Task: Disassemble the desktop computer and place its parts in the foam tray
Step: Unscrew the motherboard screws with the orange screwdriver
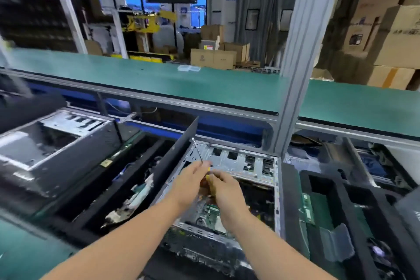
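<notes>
One open desktop computer case (227, 191) lies on the bench, silver metal with its green board exposed, just left of one black foam tray (293, 200). Two hands, left hand (188, 182) and right hand (225, 191), grip one yellow-handled screwdriver (198, 151) above it.

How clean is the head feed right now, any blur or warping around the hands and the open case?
Head view: motion blur smears the edges and background boxes; wide-angle bends the green shelf; both hands, screwdriver and open case stay fairly readable; even lighting, no harsh glare.
</notes>
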